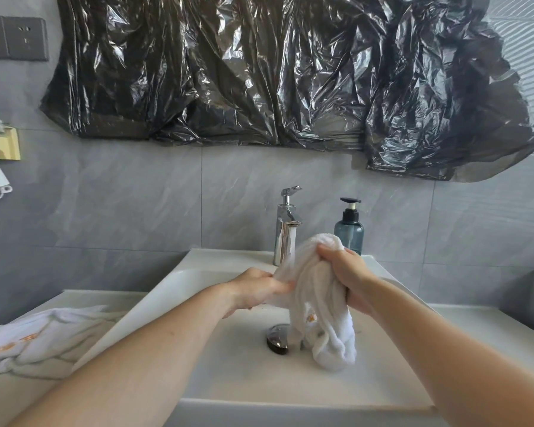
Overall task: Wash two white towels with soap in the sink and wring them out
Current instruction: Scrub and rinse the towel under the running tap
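Wet white towel [313, 291] held bunched over the sink [244, 383], directly beneath the running faucet [285, 229], presumably so that water flows through the cloth and drains straight into the basin. Left hand [256, 289] closed around a gathered fold on the towel's left side; right hand [347, 274] clenched around the upper bunch, with the lower end hanging down to touch the basin floor just beside the drain stopper [278, 339]. Grip at two points probably intended for rubbing or for twisting; which of the two cannot be told. Small orange mark visible on the hanging towel, not readable. Second towel [43, 340] laid crumpled on the counter [487, 328] left of the sink, apart from the water, bearing orange lettering too blurred to read. Soap dispenser [349, 228] standing behind the basin, right of the faucet, within reach; no label legible.
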`<state>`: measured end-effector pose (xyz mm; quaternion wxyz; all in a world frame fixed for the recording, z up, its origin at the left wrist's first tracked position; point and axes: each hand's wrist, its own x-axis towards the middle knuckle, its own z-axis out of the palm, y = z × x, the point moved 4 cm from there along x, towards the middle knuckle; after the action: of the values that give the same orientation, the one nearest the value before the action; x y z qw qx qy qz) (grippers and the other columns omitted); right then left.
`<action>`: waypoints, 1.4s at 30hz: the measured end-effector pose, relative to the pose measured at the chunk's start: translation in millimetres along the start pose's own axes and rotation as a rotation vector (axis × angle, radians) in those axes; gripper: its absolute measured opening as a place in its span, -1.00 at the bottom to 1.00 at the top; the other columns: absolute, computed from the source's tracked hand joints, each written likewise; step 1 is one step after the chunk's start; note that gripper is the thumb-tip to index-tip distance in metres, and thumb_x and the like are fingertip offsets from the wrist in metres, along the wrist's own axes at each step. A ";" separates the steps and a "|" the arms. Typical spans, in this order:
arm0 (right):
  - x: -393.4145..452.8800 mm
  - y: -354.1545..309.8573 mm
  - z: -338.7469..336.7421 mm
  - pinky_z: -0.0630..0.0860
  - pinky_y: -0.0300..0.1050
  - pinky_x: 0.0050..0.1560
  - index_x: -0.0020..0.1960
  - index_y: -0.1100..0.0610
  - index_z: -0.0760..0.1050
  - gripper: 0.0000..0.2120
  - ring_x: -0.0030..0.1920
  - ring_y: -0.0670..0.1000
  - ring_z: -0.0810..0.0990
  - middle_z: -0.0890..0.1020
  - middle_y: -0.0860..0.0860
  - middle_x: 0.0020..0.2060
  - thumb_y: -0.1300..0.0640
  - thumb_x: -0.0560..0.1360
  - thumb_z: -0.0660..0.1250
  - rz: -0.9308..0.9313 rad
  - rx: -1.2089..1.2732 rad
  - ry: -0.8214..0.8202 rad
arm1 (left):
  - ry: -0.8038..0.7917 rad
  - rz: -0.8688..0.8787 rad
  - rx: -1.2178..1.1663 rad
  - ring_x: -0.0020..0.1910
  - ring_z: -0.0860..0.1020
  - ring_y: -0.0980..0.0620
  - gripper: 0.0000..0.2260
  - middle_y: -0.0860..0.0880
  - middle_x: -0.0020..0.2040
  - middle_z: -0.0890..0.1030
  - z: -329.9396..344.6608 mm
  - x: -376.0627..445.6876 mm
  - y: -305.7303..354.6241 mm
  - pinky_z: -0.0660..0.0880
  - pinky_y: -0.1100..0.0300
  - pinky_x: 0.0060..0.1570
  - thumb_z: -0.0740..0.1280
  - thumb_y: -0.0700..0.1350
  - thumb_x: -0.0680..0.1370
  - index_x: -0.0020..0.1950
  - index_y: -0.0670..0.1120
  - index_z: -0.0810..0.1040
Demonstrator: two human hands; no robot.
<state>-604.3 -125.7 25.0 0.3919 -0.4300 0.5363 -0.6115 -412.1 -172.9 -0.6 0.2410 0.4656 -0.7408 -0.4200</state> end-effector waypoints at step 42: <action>-8.5 5.7 11.0 0.71 0.12 -0.02 0.18 0.20 0.59 -0.70 -0.04 0.16 0.77 0.76 0.18 -0.05 -0.04 0.67 0.32 0.047 -0.046 -0.136 | 0.264 0.173 -0.344 0.05 0.62 -0.01 -0.90 0.00 0.03 0.68 -5.1 7.7 9.8 0.49 0.14 0.00 0.42 0.01 0.65 0.12 0.02 0.62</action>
<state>-591.1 -121.9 19.0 0.4316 -0.4665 0.5322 -0.5593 -416.5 -179.7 10.2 0.4465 0.4034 -0.6576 -0.4533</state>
